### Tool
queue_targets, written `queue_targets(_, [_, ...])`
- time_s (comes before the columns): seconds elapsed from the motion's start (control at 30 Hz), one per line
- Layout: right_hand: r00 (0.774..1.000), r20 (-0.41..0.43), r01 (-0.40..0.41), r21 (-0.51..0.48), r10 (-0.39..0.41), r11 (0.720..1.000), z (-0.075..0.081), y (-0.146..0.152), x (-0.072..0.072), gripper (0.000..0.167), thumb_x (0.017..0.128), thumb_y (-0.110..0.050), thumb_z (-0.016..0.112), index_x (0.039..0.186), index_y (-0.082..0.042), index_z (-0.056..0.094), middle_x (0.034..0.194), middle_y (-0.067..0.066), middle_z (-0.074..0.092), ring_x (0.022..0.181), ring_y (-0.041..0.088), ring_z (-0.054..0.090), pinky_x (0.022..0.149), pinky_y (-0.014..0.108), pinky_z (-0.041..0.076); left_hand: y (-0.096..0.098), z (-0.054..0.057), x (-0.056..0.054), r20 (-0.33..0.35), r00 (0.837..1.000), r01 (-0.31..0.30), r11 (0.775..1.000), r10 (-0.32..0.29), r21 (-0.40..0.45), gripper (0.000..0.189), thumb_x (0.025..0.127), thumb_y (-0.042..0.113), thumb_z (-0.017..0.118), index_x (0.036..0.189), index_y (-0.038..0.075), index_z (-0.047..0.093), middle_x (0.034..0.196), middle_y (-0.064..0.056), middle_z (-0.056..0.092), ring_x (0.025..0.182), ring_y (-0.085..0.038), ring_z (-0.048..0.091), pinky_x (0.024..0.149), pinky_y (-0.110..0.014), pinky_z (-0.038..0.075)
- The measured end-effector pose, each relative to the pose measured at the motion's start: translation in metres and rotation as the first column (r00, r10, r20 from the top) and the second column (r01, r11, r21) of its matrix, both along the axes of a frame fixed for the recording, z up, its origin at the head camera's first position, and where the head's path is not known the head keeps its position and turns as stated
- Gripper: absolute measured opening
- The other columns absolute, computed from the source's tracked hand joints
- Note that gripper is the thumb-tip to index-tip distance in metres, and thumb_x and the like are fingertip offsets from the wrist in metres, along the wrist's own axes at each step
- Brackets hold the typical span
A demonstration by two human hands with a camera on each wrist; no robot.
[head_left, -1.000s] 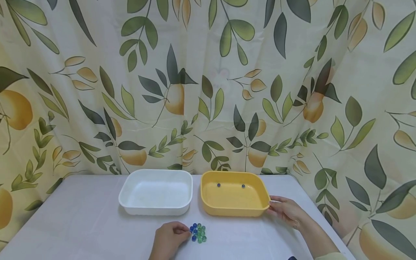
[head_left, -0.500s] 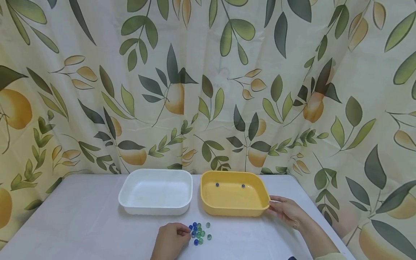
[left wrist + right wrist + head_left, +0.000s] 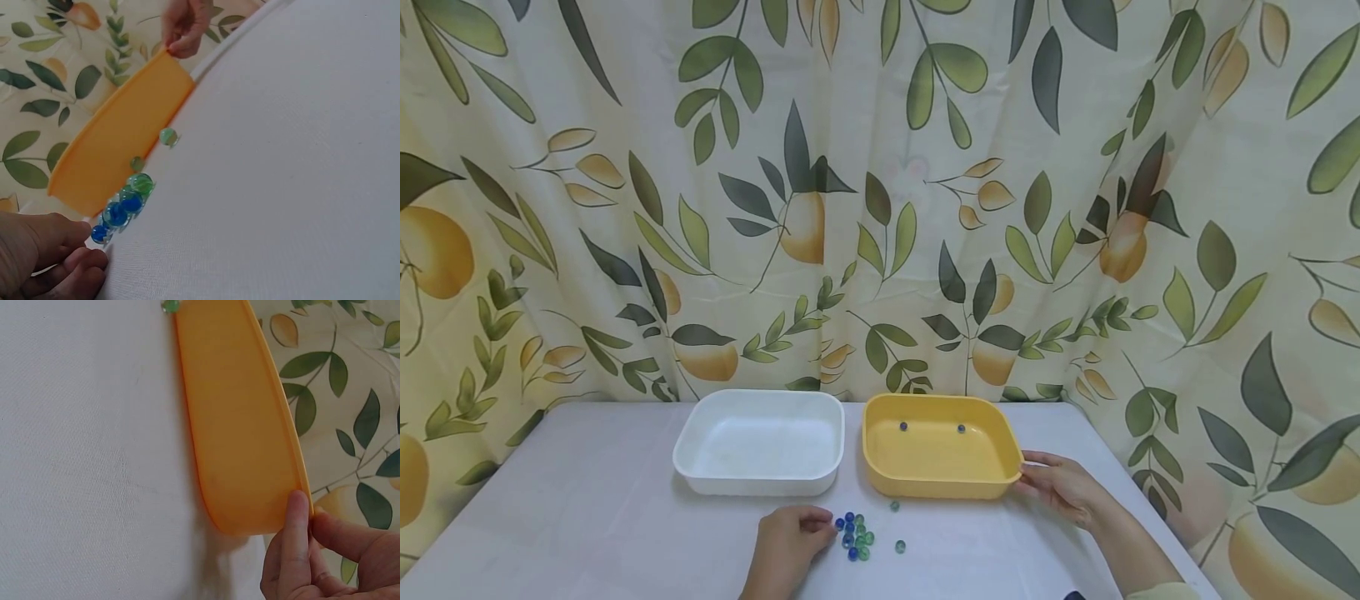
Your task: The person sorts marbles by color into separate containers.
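Two hands are working well apart over the desk (image 3: 985,550): the right hand (image 3: 1062,493) is pinching the rim of the yellow tray (image 3: 940,487) at its nearest end, while the left hand (image 3: 788,546), thumb and fingertips loosely bent and slightly parted, is resting by the marbles (image 3: 861,540); whether it is touching the closest blue marble (image 3: 99,234) I cannot tell. The cluster is lying just right of that hand, and two green marbles (image 3: 900,547) are sitting loose between the hands. Looking like glass, the marbles are probably being hard, slick and quick to roll, so a light pinch across one's middle, pads on opposite sides, is seeming safest. The tray is looking light and stiff, its rim offering the right hand the surest hold.
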State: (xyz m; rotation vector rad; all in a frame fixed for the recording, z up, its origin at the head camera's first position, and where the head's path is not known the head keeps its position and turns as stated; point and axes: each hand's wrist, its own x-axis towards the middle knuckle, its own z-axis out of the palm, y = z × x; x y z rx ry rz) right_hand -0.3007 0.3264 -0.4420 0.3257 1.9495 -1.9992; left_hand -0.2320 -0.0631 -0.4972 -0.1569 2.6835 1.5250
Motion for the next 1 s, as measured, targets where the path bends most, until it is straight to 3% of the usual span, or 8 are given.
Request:
queue_targets(0.47, [1.0, -0.002, -0.006, -0.008, 0.006, 1.0, -0.0019, 0.0018, -0.0007, 0.065, 0.097, 0.004, 0.055, 0.148, 0.015, 0.017, 0.105, 0.014, 0.067, 0.092, 0.018, 0.07, 0.09, 0.033, 0.057, 0.0048, 0.0026, -0.0072, -0.017, 0.999, 0.036, 0.998, -0.037, -0.055, 0.022, 0.073, 0.011, 0.082, 0.095, 0.012, 0.076, 0.077, 0.006, 0.068, 0.075, -0.009, 0.063, 0.065, -0.026, 0.056])
queue_targets(0.77, [0.999, -0.023, -0.036, -0.022, 0.036, 0.999, -0.0024, 0.0028, -0.0005, 0.066, 0.096, 0.004, 0.055, 0.147, 0.017, 0.015, 0.104, 0.013, 0.067, 0.093, 0.018, 0.07, 0.09, 0.033, 0.057, 0.0083, 0.0049, -0.0066, -0.045, 0.999, 0.024, 0.99, -0.031, -0.139, 0.019, 0.072, 0.01, 0.083, 0.089, 0.016, 0.076, 0.073, 0.009, 0.066, 0.071, -0.008, 0.06, 0.065, -0.028, 0.053])
queue_targets(1.0, [0.999, -0.022, -0.038, -0.016, 0.038, 0.999, -0.0009, 0.0026, 0.0002, 0.067, 0.096, 0.003, 0.056, 0.148, 0.017, 0.015, 0.106, 0.013, 0.067, 0.093, 0.017, 0.069, 0.09, 0.033, 0.057, 0.0091, 0.004, -0.0084, -0.032, 0.999, 0.019, 0.99, -0.024, -0.14, 0.015, 0.074, 0.01, 0.082, 0.086, 0.017, 0.076, 0.071, 0.008, 0.065, 0.07, -0.008, 0.059, 0.064, -0.027, 0.052])
